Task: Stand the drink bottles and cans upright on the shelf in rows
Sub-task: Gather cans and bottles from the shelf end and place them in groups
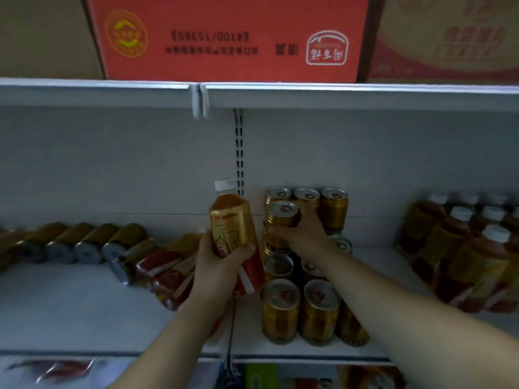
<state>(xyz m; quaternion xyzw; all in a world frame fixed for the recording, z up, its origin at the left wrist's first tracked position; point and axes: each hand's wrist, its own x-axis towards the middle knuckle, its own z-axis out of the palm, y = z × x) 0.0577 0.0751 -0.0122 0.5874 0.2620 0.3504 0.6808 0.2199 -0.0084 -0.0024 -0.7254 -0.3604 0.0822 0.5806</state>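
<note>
— White shelf (84,304) with a pale back wall, and a red carton (230,35) on the board above. What lies on it?
— At its left, fallen cans (84,245) and fallen bottles (168,273) on their sides. At its right, standing bottles (463,248) in rows. In the middle, upright cans (320,310).
— And the person's hands?
— The left hand (216,265) grips a white-capped tea bottle (233,228), nearly upright above the shelf's middle. The right hand (300,234) curls round a gold can (282,214) over the upright cans, just beside that bottle.
</note>
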